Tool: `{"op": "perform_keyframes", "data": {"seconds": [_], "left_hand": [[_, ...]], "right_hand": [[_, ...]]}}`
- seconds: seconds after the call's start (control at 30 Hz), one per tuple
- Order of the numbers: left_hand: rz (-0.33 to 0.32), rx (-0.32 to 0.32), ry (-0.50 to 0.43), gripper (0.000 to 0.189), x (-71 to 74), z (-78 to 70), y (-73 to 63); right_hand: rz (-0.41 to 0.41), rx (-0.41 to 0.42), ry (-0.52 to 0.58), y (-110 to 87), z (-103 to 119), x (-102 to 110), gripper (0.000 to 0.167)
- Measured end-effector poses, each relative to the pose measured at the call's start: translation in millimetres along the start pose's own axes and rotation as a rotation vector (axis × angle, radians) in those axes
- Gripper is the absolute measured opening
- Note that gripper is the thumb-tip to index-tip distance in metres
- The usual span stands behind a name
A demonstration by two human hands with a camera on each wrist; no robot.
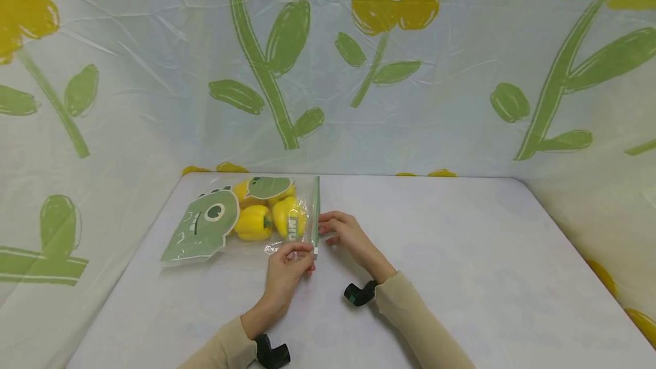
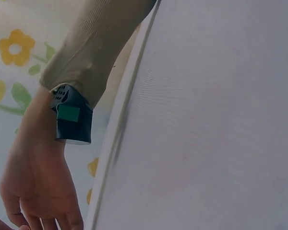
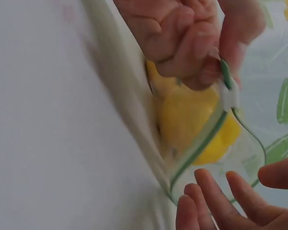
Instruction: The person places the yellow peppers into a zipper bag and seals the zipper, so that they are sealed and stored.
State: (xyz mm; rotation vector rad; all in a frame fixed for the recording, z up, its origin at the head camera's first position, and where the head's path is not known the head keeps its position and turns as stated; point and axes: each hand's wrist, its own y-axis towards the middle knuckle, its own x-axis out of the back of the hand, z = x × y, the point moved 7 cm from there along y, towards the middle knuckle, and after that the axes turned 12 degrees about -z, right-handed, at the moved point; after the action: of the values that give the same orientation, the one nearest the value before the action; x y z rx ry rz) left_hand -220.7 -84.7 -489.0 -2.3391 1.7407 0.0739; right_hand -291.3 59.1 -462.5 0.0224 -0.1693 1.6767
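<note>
A clear zip bag (image 1: 200, 232) with a green dinosaur-face print lies on the table, holding several yellow bell peppers (image 1: 253, 222). Its green zip edge (image 1: 316, 204) faces right, and a white slider (image 3: 230, 97) sits on it near the close corner. My left hand (image 1: 288, 272) pinches that corner between thumb and fingers, beside the slider. Just right of the zip edge is my right hand (image 1: 351, 238), its fingers relaxed and spread at the bag's mouth. In the right wrist view the mouth gapes apart; whether the right fingertips touch its rim I cannot tell.
The white table (image 1: 461, 255) extends to the right of the bag. Behind it hangs a flower-print cloth (image 1: 435, 118), which also closes off both sides. A black wrist camera (image 1: 360, 294) sits at the right wrist, another wrist camera (image 1: 273, 353) at the left.
</note>
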Motion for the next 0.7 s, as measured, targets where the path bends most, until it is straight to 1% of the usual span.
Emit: {"op": "perform_keyframes", "data": {"seconds": [0.07, 0.1, 0.17, 0.23, 0.3, 0.4, 0.47, 0.57, 0.7], "left_hand": [[0.006, -0.010, -0.002, 0.024, 0.0, -0.4, -0.4], [0.009, -0.013, -0.002, 0.023, -0.1, -0.6, -0.6], [0.013, -0.024, 0.003, 0.023, -0.2, -1.0, -0.8], [0.013, -0.040, 0.010, 0.022, 0.3, -1.7, -0.7], [0.015, -0.051, 0.019, 0.021, 0.3, -2.4, -1.1], [0.017, -0.067, 0.021, 0.021, 0.6, -3.1, -1.4], [0.022, -0.073, 0.018, 0.022, 0.6, -3.1, -1.4], [0.032, -0.073, 0.008, 0.022, 0.2, -2.2, -0.6], [0.049, -0.064, 0.012, 0.021, -0.4, -0.6, 0.0]], "right_hand": [[0.001, 0.031, -0.099, -2.1, 5.2, 4.8, 0.032], [0.017, 0.037, -0.148, -3.4, 6.7, 6.5, 0.031], [0.082, 0.041, -0.225, -6.8, 8.4, 7.0, 0.033], [0.173, 0.026, -0.274, -10.8, 6.6, 3.9, 0.035], [0.256, -0.007, -0.279, -15.0, 3.0, -1.2, 0.035], [0.316, -0.052, -0.256, -19.3, -1.9, -9.4, 0.029], [0.327, -0.091, -0.237, -21.1, -5.2, -13.6, 0.026], [0.321, -0.134, -0.222, -22.4, -8.6, -16.6, 0.026], [0.310, -0.149, -0.221, -22.2, -10.6, -16.9, 0.024]]}}
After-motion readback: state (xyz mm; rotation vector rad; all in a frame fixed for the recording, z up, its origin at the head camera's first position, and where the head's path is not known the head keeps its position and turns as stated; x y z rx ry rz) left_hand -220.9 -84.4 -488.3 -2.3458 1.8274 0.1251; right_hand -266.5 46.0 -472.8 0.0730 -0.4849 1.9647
